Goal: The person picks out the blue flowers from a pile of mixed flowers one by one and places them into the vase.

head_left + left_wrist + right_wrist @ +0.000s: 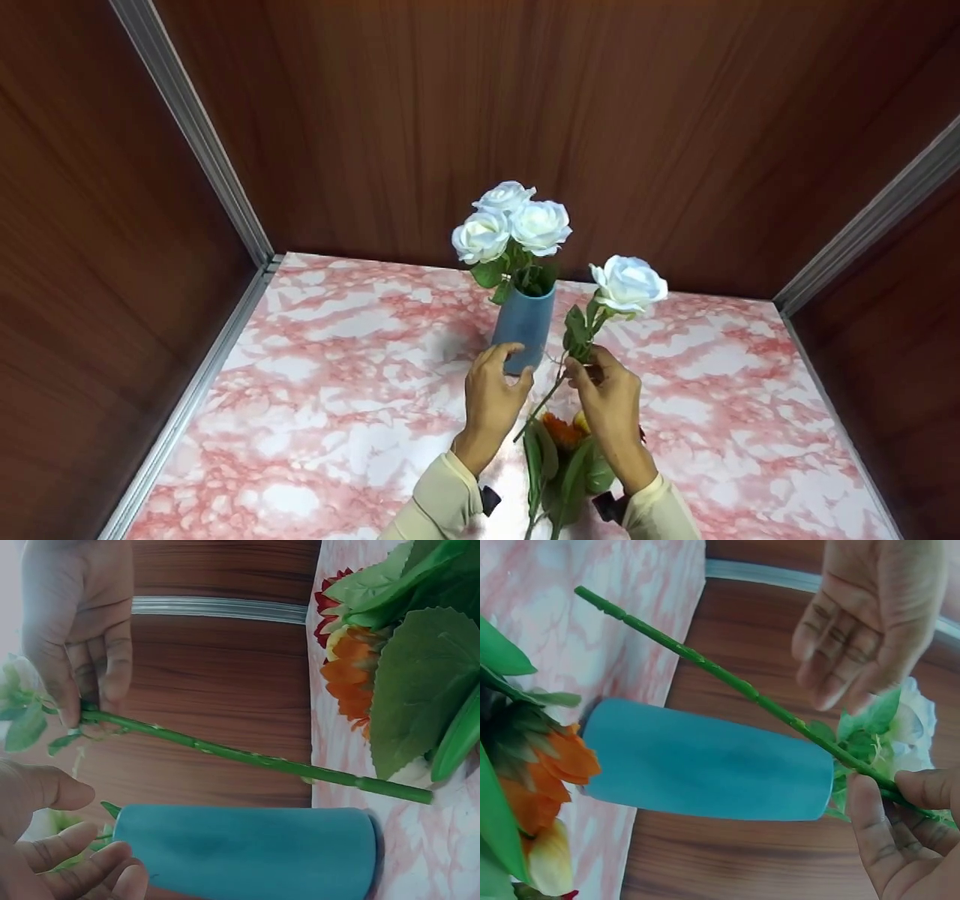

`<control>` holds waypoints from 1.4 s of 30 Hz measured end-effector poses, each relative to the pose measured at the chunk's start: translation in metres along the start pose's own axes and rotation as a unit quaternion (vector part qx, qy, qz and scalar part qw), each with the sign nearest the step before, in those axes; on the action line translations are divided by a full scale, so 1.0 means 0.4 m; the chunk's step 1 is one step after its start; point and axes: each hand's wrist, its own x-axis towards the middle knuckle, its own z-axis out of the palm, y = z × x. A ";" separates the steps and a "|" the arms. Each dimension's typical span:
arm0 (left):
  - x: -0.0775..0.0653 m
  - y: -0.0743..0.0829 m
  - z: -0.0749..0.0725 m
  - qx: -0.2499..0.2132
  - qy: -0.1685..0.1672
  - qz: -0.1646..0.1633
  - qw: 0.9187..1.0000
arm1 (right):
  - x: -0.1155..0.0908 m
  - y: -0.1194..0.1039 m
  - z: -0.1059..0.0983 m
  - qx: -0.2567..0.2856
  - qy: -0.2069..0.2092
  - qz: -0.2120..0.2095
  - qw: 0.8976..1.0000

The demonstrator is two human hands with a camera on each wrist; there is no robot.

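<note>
My right hand [611,394] pinches a white rose [628,283] by its green stem [727,676], just below the leaves. The bloom tips up and right while the bare stem end slants down and left. A blue vase [525,322] stands upright on the table, with several white roses [541,226] in its mouth. Beside the vase, on its near left side, my left hand [491,394] is held with fingers loosely bent and nothing between them. In the left wrist view, that hand [56,840] is near the mouth of the vase [247,851].
Orange, yellow and red flowers [562,431] with broad green leaves [574,480] lie on the table close to me, between my forearms. The pink-and-white marbled tabletop [322,405] is bounded by brown wood-grain panels [360,135] with grey metal strips [202,120] at the corners.
</note>
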 end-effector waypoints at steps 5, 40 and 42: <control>0.000 -0.012 0.005 0.005 -0.012 -0.015 1.000 | 0.010 -0.002 -0.010 0.002 0.006 -0.006 1.000; 0.034 -0.103 0.070 -0.027 -0.007 -0.100 0.995 | 0.126 -0.143 -0.095 0.073 0.061 -0.062 0.994; 0.036 -0.106 0.074 -0.028 -0.003 -0.099 0.995 | 0.132 -0.146 -0.096 0.077 0.062 -0.064 0.993</control>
